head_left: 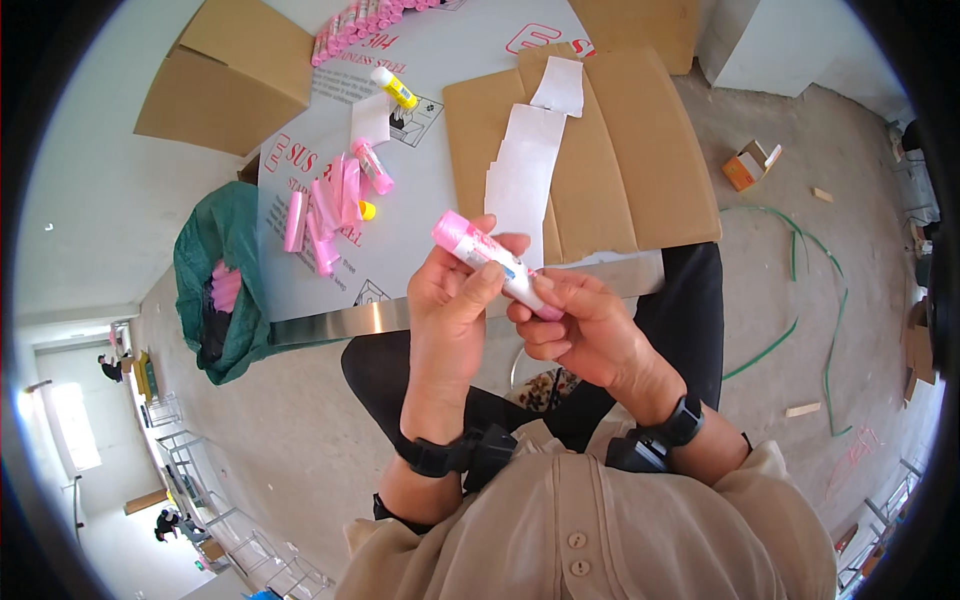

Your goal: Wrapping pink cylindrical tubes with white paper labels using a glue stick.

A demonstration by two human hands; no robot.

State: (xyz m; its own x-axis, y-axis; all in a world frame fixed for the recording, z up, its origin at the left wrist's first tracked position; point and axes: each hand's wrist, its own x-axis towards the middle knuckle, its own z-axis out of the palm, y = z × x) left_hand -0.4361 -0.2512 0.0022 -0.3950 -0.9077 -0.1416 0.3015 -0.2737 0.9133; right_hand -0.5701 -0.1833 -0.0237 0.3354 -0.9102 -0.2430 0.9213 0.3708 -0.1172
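Both of my hands hold one pink glue stick with a printed label, level with the front edge of the table. My left hand grips its capped upper end, thumb lying across the label. My right hand pinches the lower end. Further back on the white tabletop lie several loose pink sticks, one pink stick apart from them, and a yellow-capped stick. White label strips rest on flat brown cardboard.
A green bag with pink sticks in it hangs at the table's left. A row of pink sticks lies at the far edge. A cardboard box stands back left. A small orange box and green straps lie on the concrete floor.
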